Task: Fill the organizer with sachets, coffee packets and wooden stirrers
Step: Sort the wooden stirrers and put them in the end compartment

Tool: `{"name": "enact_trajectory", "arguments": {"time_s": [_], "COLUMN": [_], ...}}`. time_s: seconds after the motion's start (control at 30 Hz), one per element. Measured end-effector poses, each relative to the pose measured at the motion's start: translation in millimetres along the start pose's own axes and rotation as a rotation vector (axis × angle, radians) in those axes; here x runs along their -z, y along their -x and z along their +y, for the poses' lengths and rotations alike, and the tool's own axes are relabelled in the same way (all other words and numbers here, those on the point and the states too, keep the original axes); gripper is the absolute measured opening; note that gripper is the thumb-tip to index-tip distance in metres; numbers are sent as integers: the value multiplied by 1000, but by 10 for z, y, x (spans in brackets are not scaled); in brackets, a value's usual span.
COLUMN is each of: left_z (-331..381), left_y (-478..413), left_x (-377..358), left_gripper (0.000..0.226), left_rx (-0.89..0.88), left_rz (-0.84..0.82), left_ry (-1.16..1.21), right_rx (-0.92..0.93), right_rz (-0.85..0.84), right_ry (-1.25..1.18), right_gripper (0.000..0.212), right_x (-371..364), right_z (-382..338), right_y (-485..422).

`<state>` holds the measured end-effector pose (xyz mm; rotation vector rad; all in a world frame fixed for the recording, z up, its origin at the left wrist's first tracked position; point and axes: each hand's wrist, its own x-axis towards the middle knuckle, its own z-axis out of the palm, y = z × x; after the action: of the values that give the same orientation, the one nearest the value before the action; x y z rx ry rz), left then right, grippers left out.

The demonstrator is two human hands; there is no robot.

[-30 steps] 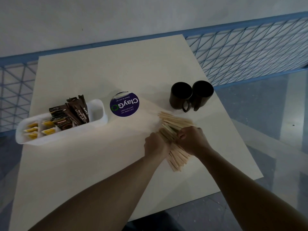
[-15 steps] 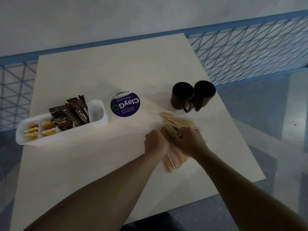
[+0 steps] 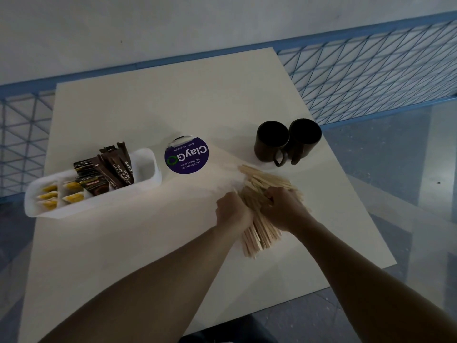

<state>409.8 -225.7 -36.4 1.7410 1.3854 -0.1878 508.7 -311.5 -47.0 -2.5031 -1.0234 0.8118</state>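
A loose pile of wooden stirrers [image 3: 262, 231] lies on the cream table [image 3: 153, 115], right of centre. My left hand [image 3: 232, 214] grips the pile from its left side and my right hand [image 3: 284, 209] grips it from the right, fingers curled round the sticks. More stirrers fan out beyond my knuckles. At the left stands the white organizer [image 3: 150, 181]. It holds brown coffee packets [image 3: 111, 169] in its middle part and yellow sachets [image 3: 61, 196] at its left end. Its right compartment looks empty.
A round purple ClayGo sticker [image 3: 186, 155] lies on the table between the organizer and the stirrers. Two dark mugs [image 3: 286, 142] stand behind the stirrers near the table's right edge. A blue wire fence [image 3: 371, 70] runs behind the table.
Both hands have squeezed the stirrers into a tighter bundle and turned its near end more toward me. The organizer and mugs have not moved.
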Motion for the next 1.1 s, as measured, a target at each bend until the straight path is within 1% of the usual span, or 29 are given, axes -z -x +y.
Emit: {"name": "enact_trajectory", "arguments": {"time_s": [0.1, 0.23, 0.33, 0.4, 0.5, 0.67, 0.73, 0.8, 0.87, 0.9, 1.0, 1.07, 1.1], "left_z": [-15, -18, 6, 10, 5, -20, -21, -15, -11, -8, -23, -38, -54], "left_y": [-12, -9, -23, -39, -41, -99, -117, -141, -155, -152, -206, -239, -257], "left_x": [29, 94, 144, 167, 229, 313, 353, 423, 516, 572, 742, 867, 946], "left_gripper": [25, 31, 32, 34, 36, 32, 25, 17, 9, 9, 20, 20, 19], "left_rx": [6, 13, 19, 21, 26, 45, 64, 81, 86, 84, 89, 82, 75], "left_rz": [-38, -69, -85, -87, -113, -129, -129, -134, -154, -167, -193, -196, -192], "left_ry": [25, 45, 79, 98, 96, 166, 263, 367, 451, 481, 560, 606, 626], "right_rx": [-10, -41, -88, -94, -73, -69, -78, -85, -91, -89, -34, -2, 10], "right_rz": [-1, -30, -45, -47, -37, -73, -88, -89, -72, -61, -31, -27, -28], "right_ry": [7, 11, -4, 1, 73, 143, 118, 75, 37, 22, 1, -32, -68], "right_gripper": [10, 5, 14, 13, 17, 22, 31, 35, 34, 32, 18, 11, 10], "right_x": [19, 19, 11, 13, 36, 74, 76, 66, 74, 80, 105, 125, 128], "right_z": [-15, -48, -87, -112, -150, -207, -247, -297, -369, -402, -530, -638, -714], "right_y": [-2, -10, -11, -3, 3, -8, -18, -37, -58, -67, -105, -135, -162]}}
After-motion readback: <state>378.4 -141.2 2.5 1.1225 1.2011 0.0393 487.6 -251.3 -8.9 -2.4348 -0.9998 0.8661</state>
